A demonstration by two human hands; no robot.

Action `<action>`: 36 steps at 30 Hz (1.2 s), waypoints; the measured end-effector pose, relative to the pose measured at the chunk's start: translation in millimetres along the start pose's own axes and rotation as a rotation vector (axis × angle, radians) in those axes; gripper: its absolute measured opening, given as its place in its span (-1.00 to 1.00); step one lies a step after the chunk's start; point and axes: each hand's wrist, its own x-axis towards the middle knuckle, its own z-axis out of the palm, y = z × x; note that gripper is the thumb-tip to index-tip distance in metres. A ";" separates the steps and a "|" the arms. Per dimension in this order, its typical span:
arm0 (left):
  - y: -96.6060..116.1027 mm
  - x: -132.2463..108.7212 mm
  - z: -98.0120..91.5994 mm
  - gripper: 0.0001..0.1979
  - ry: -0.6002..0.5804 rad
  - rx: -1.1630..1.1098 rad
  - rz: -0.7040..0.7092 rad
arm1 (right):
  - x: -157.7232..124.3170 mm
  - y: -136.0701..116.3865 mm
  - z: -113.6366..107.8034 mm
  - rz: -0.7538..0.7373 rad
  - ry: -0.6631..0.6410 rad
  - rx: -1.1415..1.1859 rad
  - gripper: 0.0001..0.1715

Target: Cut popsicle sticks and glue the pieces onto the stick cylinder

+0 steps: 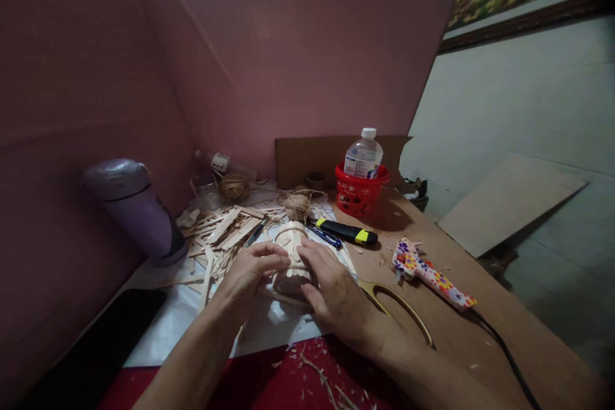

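A small barrel-like craft made of pale wooden sticks lies on the white sheet, with thin bands around it and a dark round end towards me. My left hand is closed on its left side, thumb and fingertips together near the upper surface. Against its right side rests my right hand, fingers curved over it and thumb near the dark end. The undersides of both hands are hidden. Just beyond the craft sits a ball of twine.
Loose wooden sticks and a purple flask are to the left. Rightward lie a box cutter, gold-handled scissors and a flowered glue gun with a cord. A red bucket holds a plastic bottle.
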 end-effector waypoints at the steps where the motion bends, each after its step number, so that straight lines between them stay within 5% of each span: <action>1: 0.1 -0.5 -0.2 -0.86 0.000 0.004 -0.001 | 0.1 0.1 -0.6 -0.005 0.002 0.007 -0.39; 36: -7.3 1.1 -5.6 -0.83 -0.029 -0.051 0.053 | -1.2 -1.9 -3.9 -0.025 0.024 0.031 -0.39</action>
